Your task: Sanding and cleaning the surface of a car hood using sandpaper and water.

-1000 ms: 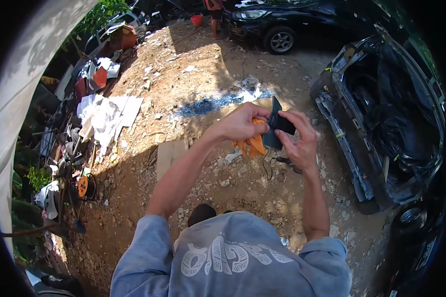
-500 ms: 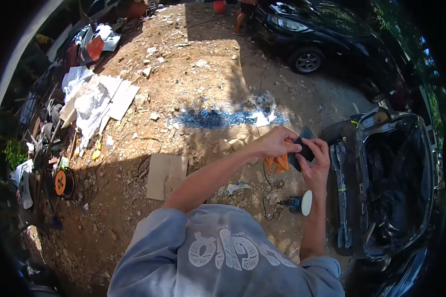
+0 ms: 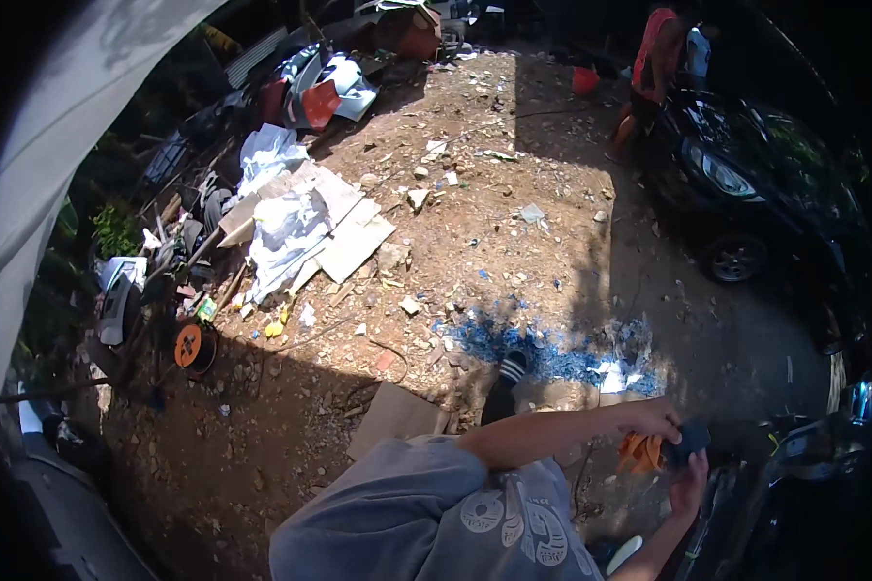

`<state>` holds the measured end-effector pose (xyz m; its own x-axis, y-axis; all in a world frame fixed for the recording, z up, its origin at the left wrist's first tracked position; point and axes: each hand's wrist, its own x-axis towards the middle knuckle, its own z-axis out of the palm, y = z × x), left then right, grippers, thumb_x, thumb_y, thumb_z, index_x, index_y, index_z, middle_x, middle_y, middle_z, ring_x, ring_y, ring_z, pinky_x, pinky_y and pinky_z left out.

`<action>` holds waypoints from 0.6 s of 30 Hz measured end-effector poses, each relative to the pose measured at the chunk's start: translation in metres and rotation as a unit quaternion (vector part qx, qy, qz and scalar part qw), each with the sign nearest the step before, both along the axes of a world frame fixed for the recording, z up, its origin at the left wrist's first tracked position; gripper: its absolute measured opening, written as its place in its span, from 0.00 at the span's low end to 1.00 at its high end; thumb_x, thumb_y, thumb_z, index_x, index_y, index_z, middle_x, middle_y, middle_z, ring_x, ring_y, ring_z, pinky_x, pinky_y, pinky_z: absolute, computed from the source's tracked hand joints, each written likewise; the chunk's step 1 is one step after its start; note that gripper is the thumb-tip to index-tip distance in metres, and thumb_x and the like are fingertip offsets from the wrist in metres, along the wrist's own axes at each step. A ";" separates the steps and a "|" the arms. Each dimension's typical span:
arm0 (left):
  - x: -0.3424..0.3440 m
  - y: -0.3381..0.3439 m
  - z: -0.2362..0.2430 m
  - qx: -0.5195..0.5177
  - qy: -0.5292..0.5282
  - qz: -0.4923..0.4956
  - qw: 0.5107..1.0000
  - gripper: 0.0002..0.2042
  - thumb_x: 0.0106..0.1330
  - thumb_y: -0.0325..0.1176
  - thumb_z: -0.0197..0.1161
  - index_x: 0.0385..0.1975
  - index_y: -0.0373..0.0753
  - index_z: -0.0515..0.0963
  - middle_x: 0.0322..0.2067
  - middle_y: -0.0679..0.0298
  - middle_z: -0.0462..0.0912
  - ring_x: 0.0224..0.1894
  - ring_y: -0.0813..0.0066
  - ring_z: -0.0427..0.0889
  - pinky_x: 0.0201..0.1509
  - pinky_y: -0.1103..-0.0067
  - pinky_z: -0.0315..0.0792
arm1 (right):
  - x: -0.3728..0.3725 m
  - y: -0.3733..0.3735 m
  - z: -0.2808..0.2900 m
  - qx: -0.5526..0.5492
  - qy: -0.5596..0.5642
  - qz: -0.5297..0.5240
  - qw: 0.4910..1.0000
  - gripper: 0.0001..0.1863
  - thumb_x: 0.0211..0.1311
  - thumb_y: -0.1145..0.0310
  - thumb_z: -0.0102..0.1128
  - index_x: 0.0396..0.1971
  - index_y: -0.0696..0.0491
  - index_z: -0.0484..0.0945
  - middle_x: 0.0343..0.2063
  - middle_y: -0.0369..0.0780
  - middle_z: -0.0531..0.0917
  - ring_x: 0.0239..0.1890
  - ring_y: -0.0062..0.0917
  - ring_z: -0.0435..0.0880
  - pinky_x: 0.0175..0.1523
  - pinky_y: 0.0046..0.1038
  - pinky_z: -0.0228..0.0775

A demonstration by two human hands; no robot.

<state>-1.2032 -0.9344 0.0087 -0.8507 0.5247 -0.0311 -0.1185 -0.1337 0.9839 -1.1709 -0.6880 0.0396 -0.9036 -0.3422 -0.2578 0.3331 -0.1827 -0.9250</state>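
Observation:
My left hand (image 3: 653, 420) is closed on an orange cloth (image 3: 638, 451) and the upper part of a dark, flat rectangular object (image 3: 687, 439). My right hand (image 3: 689, 480) grips that object from below, its thumb and fingers pressed to it. Both hands are low at the right of the view, above the shaded ground. A foot in a dark striped sandal (image 3: 513, 368) shows beyond my left forearm, beside a streak of blue scraps (image 3: 558, 351) on the dirt. Below my hands the white round pad (image 3: 624, 553) of a tool is partly hidden by my arm.
A person in red (image 3: 654, 58) and another in light clothing stand by a black car (image 3: 775, 223), near a red bucket (image 3: 583, 79). Piled scrap, white sheets (image 3: 291, 232) and an orange reel (image 3: 189, 346) line the left. Cardboard (image 3: 393, 416) lies near me. Dark car parts crowd the lower right.
My view has swung left and up, so my hands now sit lower and farther right in it. A striped sandal and a second person have come into sight. Both hands still hold the things.

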 end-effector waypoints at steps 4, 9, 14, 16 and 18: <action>-0.113 -0.044 -0.017 -0.043 0.004 -0.016 0.999 0.14 0.61 0.36 0.71 0.39 0.31 0.86 0.32 0.62 0.86 0.35 0.76 0.82 0.42 0.75 0.75 | -0.111 -0.039 -0.034 0.008 0.043 0.003 0.999 0.23 0.68 0.67 0.60 0.61 0.55 0.72 0.50 0.39 0.82 0.49 0.24 0.84 0.48 0.22 0.77; -0.244 -0.094 -0.023 0.102 -0.024 0.062 0.993 0.16 0.64 0.28 0.66 0.52 0.34 0.83 0.42 0.60 0.87 0.45 0.74 0.83 0.55 0.78 0.75 | -0.257 -0.105 -0.050 -0.005 0.054 -0.038 0.998 0.22 0.68 0.64 0.60 0.57 0.60 0.75 0.43 0.40 0.84 0.37 0.22 0.84 0.34 0.22 0.74; -0.371 -0.136 -0.029 0.123 -0.104 0.003 0.987 0.15 0.65 0.23 0.62 0.52 0.35 0.83 0.43 0.62 0.87 0.44 0.75 0.84 0.53 0.80 0.77 | -0.368 -0.159 -0.009 0.163 0.097 0.005 0.982 0.28 0.65 0.62 0.66 0.60 0.61 0.74 0.51 0.42 0.82 0.50 0.28 0.83 0.53 0.29 0.78; -0.421 -0.139 -0.041 0.127 -0.125 -0.040 0.983 0.14 0.68 0.27 0.61 0.52 0.33 0.82 0.46 0.59 0.86 0.47 0.75 0.84 0.55 0.80 0.78 | -0.407 -0.172 0.009 0.233 0.166 0.038 0.957 0.34 0.50 0.67 0.79 0.58 0.56 0.73 0.52 0.41 0.80 0.54 0.29 0.81 0.58 0.33 0.75; -0.469 -0.133 -0.055 0.122 -0.193 -0.078 0.970 0.14 0.69 0.27 0.61 0.52 0.32 0.81 0.47 0.59 0.86 0.48 0.74 0.84 0.55 0.80 0.78 | -0.446 -0.183 0.021 0.392 0.291 0.072 0.870 0.36 0.46 0.69 0.81 0.56 0.56 0.73 0.50 0.42 0.81 0.53 0.29 0.82 0.56 0.32 0.75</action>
